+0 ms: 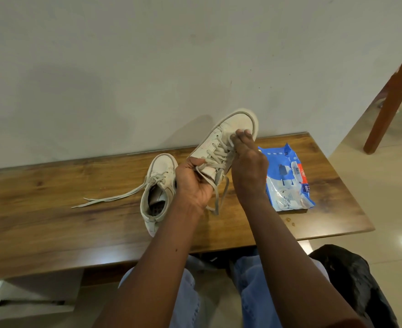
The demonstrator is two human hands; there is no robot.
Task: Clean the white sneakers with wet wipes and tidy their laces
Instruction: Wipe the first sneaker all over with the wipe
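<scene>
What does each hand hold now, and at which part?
The left hand grips the raised sneaker at its heel end. The right hand presses on its front; a wipe under it cannot be told.

Mid-frame, the left hand (192,183) grips the raised sneaker (233,124) by its heel. The right hand (249,171) presses its upper. The second sneaker (159,171) lies just left.

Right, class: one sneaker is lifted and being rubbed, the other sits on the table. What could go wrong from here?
1. The left hand grips the raised sneaker at its heel end while the right hand presses near the toe; it might twist or slip out.
2. Its loose laces dangle below the hand and could snag on the wooden table.
3. The other sneaker has trailing laces that an arm could catch.
</scene>
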